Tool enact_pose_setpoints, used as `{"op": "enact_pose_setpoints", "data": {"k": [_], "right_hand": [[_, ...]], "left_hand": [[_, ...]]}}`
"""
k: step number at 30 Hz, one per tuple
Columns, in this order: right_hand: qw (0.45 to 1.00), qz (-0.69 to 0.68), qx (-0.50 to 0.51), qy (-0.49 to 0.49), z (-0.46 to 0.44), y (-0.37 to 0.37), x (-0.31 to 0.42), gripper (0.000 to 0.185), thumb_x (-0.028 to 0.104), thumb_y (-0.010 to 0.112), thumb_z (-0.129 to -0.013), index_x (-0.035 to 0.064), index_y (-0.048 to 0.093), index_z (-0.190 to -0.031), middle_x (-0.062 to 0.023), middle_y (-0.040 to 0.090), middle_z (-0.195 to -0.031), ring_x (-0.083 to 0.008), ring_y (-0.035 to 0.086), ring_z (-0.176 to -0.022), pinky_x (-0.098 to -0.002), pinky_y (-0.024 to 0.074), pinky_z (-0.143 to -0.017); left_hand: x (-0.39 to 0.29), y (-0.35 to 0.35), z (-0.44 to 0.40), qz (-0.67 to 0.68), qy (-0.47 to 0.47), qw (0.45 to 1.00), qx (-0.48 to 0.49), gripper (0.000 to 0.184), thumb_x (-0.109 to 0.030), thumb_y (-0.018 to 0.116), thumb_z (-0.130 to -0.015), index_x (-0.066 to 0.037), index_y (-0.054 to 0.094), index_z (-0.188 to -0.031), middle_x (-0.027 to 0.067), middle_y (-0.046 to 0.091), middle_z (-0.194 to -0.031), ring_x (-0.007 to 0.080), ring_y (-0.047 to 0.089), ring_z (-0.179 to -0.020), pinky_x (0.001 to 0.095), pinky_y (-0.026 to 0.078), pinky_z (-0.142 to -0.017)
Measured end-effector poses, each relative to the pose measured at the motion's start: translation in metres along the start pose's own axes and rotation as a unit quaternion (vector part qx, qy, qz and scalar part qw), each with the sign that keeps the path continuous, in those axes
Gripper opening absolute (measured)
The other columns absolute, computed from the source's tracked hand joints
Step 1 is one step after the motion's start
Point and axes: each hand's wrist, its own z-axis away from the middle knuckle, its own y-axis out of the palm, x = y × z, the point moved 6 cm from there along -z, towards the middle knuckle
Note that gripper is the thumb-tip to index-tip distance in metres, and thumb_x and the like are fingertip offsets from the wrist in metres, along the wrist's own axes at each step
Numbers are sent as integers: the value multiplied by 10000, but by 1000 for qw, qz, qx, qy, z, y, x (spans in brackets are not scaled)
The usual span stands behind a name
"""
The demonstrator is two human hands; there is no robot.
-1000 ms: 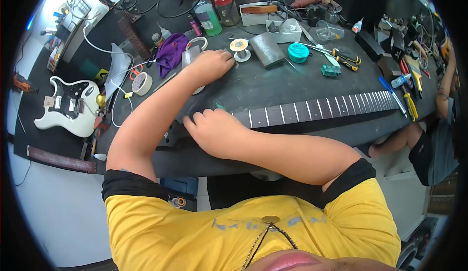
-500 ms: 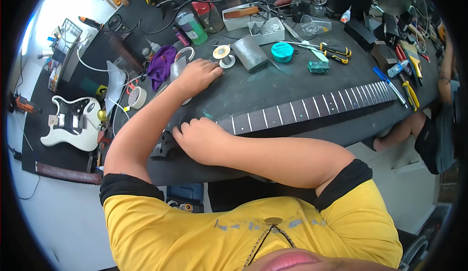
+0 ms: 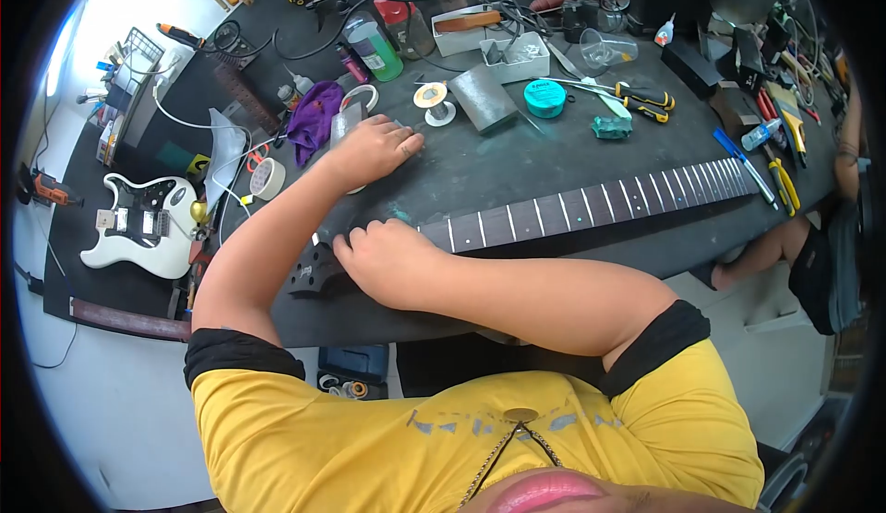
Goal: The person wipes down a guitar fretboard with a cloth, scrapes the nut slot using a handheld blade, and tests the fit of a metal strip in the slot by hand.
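Observation:
A dark guitar neck [image 3: 591,208] with pale frets lies across the near part of the bench, its black headstock [image 3: 312,270] at the left end. My right hand [image 3: 386,256] is closed over the neck beside the headstock, fingers curled round its edge. Farther up the bench, my left hand [image 3: 374,150] lies low with its fingers stretched to the right. It partly covers a pale grey item [image 3: 345,124] whose kind I cannot make out. Just past the left fingertips stand a solder-like wire spool [image 3: 432,98] and a grey metal block [image 3: 484,100].
A purple cloth [image 3: 314,121], tape roll [image 3: 268,179] and white guitar body [image 3: 143,227] lie at left. Behind are a green-liquid bottle [image 3: 374,47] and white tray [image 3: 515,56]. A teal tin [image 3: 544,98], screwdrivers [image 3: 646,98] and yellow pliers [image 3: 784,188] lie right. Another person's leg [image 3: 761,245] shows at right.
The view has shifted slightly, so the bench items sit a little farther right. Both hands stay nearly in place, the right one still on the neck.

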Motion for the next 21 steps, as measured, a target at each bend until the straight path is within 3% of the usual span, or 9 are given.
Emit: {"op": "enact_pose_setpoints", "data": {"k": [5,8,11,17,21], "right_hand": [[1000,-5,-18,-1,0,3,0,501,192,687,-977,-25,684,-1429,-142,771,-1028,-310,790,-893,-429,623,-788],[1000,-9,-15,-2,1,0,-1,459,189,687,-972,-21,692,-1380,-138,767,-1009,-312,789,-876,-427,622,-776],[999,6,-45,-1,3,-1,0,312,193,726,-945,13,715,-1200,-148,787,-1004,-305,801,-876,-425,624,-752],[999,-9,-41,-5,1,1,0,315,185,722,-950,13,719,-1215,-150,788,-1011,-305,804,-887,-423,621,-749],[999,-11,-31,-6,2,1,-1,317,190,719,-954,16,721,-1219,-150,792,-1026,-315,808,-901,-431,622,-763]], "left_hand": [[2,3,-11,-5,-26,1000,0,136,-139,674,-1019,-80,696,-1139,76,771,-883,302,795,-898,448,622,-877],[4,7,-13,0,-46,996,70,215,-95,680,-1004,-38,702,-1209,135,818,-981,356,800,-917,480,633,-849],[6,6,-6,6,-116,989,92,208,-109,666,-1013,-55,714,-1208,111,789,-853,357,804,-830,491,632,-755],[6,6,-18,2,-169,976,138,292,-50,689,-946,-42,641,-1234,154,751,-801,400,774,-805,524,600,-732],[6,10,-17,2,-174,981,89,296,-53,707,-926,-45,625,-1210,154,746,-799,397,766,-799,522,595,-726]]}}
